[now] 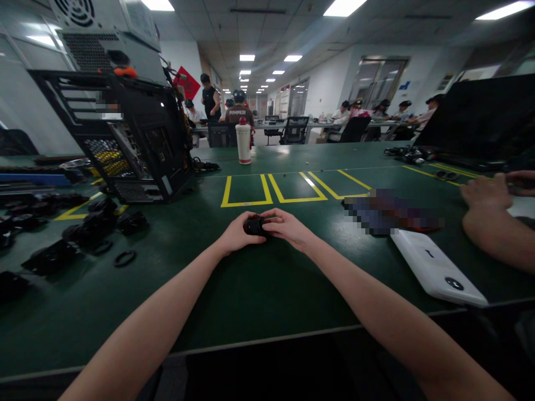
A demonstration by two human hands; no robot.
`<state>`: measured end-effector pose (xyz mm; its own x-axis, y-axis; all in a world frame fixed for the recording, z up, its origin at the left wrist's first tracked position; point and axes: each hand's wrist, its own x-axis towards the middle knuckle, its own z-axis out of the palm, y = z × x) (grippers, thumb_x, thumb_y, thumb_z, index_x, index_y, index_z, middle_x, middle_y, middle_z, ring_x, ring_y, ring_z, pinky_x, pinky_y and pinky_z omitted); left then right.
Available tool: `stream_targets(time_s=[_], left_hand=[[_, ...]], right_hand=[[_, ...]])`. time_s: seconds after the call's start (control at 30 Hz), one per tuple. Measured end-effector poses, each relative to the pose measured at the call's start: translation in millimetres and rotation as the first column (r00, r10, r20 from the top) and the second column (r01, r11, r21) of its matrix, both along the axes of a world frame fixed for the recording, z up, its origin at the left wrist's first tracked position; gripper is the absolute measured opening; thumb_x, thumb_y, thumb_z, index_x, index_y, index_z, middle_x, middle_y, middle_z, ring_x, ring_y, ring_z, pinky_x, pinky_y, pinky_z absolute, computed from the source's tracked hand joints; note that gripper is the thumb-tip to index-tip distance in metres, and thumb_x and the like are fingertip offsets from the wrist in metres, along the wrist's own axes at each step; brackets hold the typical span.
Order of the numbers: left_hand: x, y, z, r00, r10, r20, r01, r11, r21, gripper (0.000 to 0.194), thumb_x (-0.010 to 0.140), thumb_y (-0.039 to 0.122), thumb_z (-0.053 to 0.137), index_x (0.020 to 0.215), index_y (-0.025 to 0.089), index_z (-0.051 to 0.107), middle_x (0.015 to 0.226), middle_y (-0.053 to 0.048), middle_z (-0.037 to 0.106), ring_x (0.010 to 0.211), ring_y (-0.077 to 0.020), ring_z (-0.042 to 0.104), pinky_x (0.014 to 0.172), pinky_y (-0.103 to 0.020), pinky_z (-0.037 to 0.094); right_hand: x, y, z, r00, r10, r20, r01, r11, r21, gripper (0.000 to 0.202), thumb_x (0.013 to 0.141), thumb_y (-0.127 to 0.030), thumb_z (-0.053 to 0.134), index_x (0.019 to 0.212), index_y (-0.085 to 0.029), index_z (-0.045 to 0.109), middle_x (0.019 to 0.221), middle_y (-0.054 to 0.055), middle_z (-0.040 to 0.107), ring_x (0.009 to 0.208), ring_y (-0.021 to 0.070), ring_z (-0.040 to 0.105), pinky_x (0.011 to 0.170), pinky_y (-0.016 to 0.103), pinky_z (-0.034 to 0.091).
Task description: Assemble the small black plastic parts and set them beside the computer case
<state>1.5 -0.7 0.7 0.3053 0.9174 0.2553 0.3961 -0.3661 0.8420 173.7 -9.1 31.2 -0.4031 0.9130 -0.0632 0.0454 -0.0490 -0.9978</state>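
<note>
A small black part (254,225) is between my two hands, just above the green table (267,289). My left hand (240,233) wraps its thumb and fingers round the part from the left. From the right, my right hand (286,227) pinches the same part with thumb and fingertips. The part's finer shape is too dark to tell. Beyond the hands, yellow tape outlines (246,203) mark the table. Several black parts (98,220) and a black ring (125,257) lie to the left of my left hand.
A black computer case (137,139) stands at the back left, and a white bottle (243,146) stands at the back middle. To the right lie a white device (437,266) and a blurred item (376,211). Another person's hand (487,192) rests at the right edge.
</note>
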Motion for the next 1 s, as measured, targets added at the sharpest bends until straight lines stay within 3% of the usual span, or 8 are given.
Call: stream_targets(time_s=[0.13, 0.43, 0.67, 0.83, 1.0], left_hand=[[0.5, -1.7, 2.0, 1.000, -0.015, 0.000, 0.015, 1.000, -0.004, 0.061, 0.051, 0.033, 0.072, 0.105, 0.018, 0.049, 0.102, -0.006, 0.054, 0.092, -0.0215, 0.053, 0.082, -0.039, 0.040], [0.7, -0.4, 0.9, 1.000, -0.008, -0.009, 0.008, 1.000, 0.006, 0.061, 0.051, 0.031, 0.072, 0.105, 0.018, 0.048, 0.102, -0.006, 0.054, 0.092, -0.0214, 0.053, 0.083, -0.039, 0.039], [0.8, -1.4, 1.8, 1.000, -0.025, 0.012, 0.025, 1.000, -0.013, 0.061, 0.051, 0.030, 0.072, 0.106, 0.017, 0.048, 0.102, -0.007, 0.054, 0.091, -0.0206, 0.054, 0.082, -0.039, 0.041], [0.5, -0.8, 1.2, 1.000, -0.008, -0.011, 0.008, 1.000, 0.001, 0.061, 0.051, 0.033, 0.072, 0.105, 0.018, 0.049, 0.104, -0.007, 0.054, 0.093, -0.0218, 0.053, 0.083, -0.040, 0.040], [1.1, -1.4, 2.3, 1.000, -0.007, 0.003, 0.007, 1.000, -0.012, 0.061, 0.051, 0.031, 0.073, 0.105, 0.017, 0.048, 0.102, -0.007, 0.055, 0.092, -0.0208, 0.053, 0.083, -0.039, 0.039]], right_hand=[[-0.7, 3.0, -3.1, 0.999, -0.021, -0.031, 0.023, 0.999, 0.048, 0.020, 0.067, -0.020, 0.061, 0.086, -0.019, 0.055, 0.094, 0.004, 0.056, 0.090, 0.0155, 0.053, 0.083, 0.037, 0.042], [-1.8, 3.4, -3.4, 1.000, 0.000, -0.018, 0.002, 0.994, 0.111, 0.038, 0.059, -0.003, 0.060, 0.094, -0.016, 0.055, 0.095, 0.005, 0.057, 0.090, 0.0145, 0.053, 0.087, 0.035, 0.039], [-0.9, 5.3, -5.4, 0.999, -0.035, -0.035, 0.039, 0.994, 0.099, 0.016, 0.067, -0.021, 0.060, 0.081, -0.017, 0.056, 0.087, 0.003, 0.056, 0.085, 0.0140, 0.053, 0.082, 0.036, 0.041], [-1.8, 7.1, -6.1, 0.996, -0.036, -0.084, 0.044, 0.994, 0.099, 0.036, 0.058, -0.006, 0.063, 0.092, -0.016, 0.054, 0.099, 0.005, 0.055, 0.092, 0.0135, 0.052, 0.087, 0.034, 0.039], [-1.0, 2.9, -4.0, 1.000, -0.013, -0.010, 0.014, 0.993, 0.119, 0.035, 0.059, -0.005, 0.060, 0.092, -0.018, 0.054, 0.093, 0.003, 0.056, 0.090, 0.0147, 0.053, 0.084, 0.036, 0.040]])
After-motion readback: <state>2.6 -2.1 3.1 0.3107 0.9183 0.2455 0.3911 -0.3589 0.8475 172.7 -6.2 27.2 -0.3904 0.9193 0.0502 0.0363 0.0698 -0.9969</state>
